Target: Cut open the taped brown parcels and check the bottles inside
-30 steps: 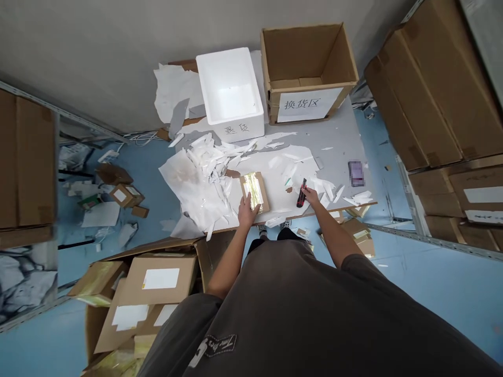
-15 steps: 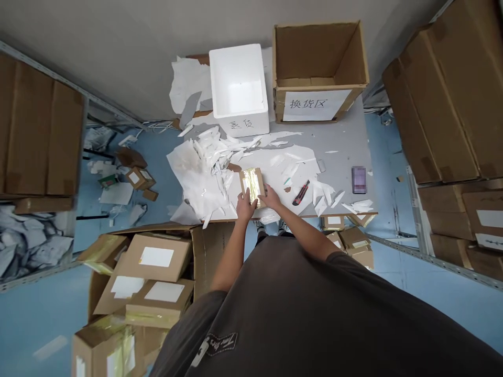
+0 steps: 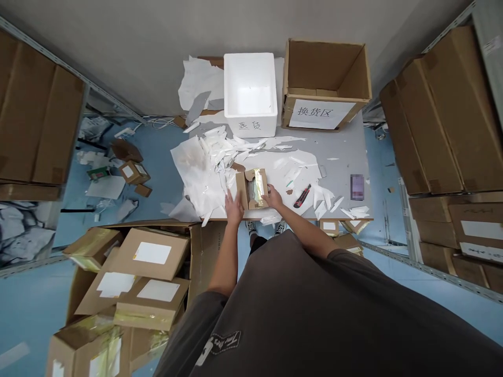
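A small cardboard box point(image 3: 258, 189) with yellowish tape stands open near the table's front edge, its lid flap point(image 3: 241, 189) swung out to the left. My right hand point(image 3: 272, 197) grips the box's right side. At the lid's left edge is my left hand point(image 3: 234, 207), its fingers stretched up against the flap. What lies inside the box is too small to make out. A red and black box cutter point(image 3: 302, 196) lies to the right of my right hand.
Torn white paper point(image 3: 196, 173) covers the table's left part. At the back stand a white foam box point(image 3: 250, 86) and a large open carton point(image 3: 326, 73). A purple item point(image 3: 357, 187) lies right. Stacked parcels point(image 3: 155, 254) fill a big carton at lower left; shelves flank both sides.
The box's lid has opened to the left. My left hand has moved left from the top of the box to the flap, while my right hand remains at the right side.
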Demonstrator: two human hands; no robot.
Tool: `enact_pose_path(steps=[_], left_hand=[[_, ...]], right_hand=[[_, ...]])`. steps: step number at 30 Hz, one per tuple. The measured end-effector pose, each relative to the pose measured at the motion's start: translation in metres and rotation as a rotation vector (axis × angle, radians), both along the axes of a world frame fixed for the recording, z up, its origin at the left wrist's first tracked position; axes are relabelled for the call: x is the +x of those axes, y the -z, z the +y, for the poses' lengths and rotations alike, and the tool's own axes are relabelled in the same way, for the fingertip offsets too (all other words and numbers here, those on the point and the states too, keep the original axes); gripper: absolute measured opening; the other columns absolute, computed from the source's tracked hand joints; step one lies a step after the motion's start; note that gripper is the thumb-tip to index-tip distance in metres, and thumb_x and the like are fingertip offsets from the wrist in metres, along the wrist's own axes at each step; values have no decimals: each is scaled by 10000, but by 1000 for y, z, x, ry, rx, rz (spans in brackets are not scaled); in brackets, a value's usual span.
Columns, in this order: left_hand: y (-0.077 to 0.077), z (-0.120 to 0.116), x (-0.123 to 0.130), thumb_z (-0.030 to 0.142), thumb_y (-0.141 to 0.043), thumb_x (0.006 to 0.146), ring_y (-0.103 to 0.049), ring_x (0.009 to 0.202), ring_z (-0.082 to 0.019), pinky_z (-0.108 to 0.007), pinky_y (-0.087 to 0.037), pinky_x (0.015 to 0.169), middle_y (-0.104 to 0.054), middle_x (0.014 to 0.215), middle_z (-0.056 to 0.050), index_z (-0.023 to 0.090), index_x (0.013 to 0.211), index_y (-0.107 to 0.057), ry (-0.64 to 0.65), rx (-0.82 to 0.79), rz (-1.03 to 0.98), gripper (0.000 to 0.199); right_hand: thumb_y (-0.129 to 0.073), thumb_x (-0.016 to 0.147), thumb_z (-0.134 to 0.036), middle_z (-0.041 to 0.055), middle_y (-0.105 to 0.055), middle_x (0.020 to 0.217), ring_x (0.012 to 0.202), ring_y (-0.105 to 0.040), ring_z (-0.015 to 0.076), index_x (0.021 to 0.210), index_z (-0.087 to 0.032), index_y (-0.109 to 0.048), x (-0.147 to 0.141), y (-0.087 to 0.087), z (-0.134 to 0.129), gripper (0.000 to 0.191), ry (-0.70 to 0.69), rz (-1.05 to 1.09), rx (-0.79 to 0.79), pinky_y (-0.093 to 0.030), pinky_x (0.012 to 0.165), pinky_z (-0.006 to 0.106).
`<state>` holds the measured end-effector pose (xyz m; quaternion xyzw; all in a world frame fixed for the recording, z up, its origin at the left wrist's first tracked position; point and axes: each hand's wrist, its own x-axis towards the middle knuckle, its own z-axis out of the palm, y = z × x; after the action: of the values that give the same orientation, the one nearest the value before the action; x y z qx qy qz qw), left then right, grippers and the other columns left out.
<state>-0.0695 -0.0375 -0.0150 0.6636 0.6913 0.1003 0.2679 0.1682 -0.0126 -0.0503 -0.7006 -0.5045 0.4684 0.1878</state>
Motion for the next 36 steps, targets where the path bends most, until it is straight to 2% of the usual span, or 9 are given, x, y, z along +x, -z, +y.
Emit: enact_pose_path(steps=[3, 9, 14, 17, 23, 26, 30, 34, 36], left_hand=[[6, 2, 12, 191, -601, 965, -268, 1693, -333, -548, -376, 1329, -384, 1785, -94, 259, 1524, -667, 217, -53, -27, 567], [4, 6, 27, 286, -578, 1022, -263, 1692, -359, -544, -444, 1283, -339, 1798, -158, 168, 1412, -702, 256, -96, -43, 426], [-2, 6, 22, 406, -540, 1086, -268, 1691, -339, -511, -490, 1238, -356, 1786, -175, 175, 1357, -690, 210, -85, -94, 387], [-3, 6, 26, 430, -538, 1101, -325, 1671, -326, -499, -473, 1257, -391, 1773, -150, 197, 1299, -722, 212, -69, -149, 357], [-5, 5, 37, 443, -517, 1118, -314, 1668, -384, -543, -438, 1285, -387, 1788, -18, 228, 936, -831, 213, -79, -216, 422], [-4, 5, 33, 490, -773, 979, -216, 1686, -467, -595, -427, 1274, -283, 1832, -48, 232, 1069, -850, 327, -124, -173, 284], [-1, -2, 31, 474, -951, 814, -158, 1677, -541, -684, -438, 1225, -137, 1860, -131, 257, 1408, -738, 376, -103, -69, 668], [5, -20, 41, 370, -806, 962, -145, 1690, -508, -705, -361, 1279, -214, 1850, -75, 263, 1249, -817, 381, 17, -89, 306], [11, -27, 47, 318, -734, 1006, -148, 1696, -488, -714, -298, 1315, -298, 1827, -37, 249, 1108, -848, 387, 57, -94, 168]], right_hand=[[-696, 950, -334, 167, -628, 1500, 1342, -621, 371, 1686, -193, -399, -12, -8, -8, 806, -6, -86, 61, -525, 1129, 483], [-814, 795, -346, 170, -557, 1569, 1380, -578, 372, 1684, -233, -412, -43, -22, -14, 982, 85, -152, 158, -523, 1134, 464], [-678, 819, -336, 86, -751, 1218, 1047, -736, 263, 1622, -230, -496, -8, -26, -12, 830, 310, 148, 99, -604, 961, 412], [-650, 839, -398, 82, -763, 1131, 1017, -734, 262, 1496, -216, -597, 15, -24, -19, 684, 463, 257, 59, -614, 895, 403], [-714, 832, -609, 42, -732, 923, 839, -724, 230, 1252, -239, -619, 13, -12, -30, 568, 660, 341, -137, -601, 717, 344], [-707, 825, -683, 26, -708, 875, 803, -709, 212, 1168, -247, -603, 7, -11, -33, 564, 662, 329, -212, -598, 702, 331], [-723, 829, -619, 66, -717, 948, 889, -726, 257, 1203, -234, -627, 15, -22, -35, 546, 610, 96, -137, -620, 791, 392], [-687, 846, -360, 171, -719, 1206, 1194, -676, 346, 1303, -179, -687, 24, -44, -22, 492, 344, -405, 190, -550, 1068, 496], [-616, 872, -227, 197, -703, 1307, 1294, -626, 348, 1309, -168, -718, 15, -50, -11, 452, 146, -500, 366, -495, 1154, 499]])
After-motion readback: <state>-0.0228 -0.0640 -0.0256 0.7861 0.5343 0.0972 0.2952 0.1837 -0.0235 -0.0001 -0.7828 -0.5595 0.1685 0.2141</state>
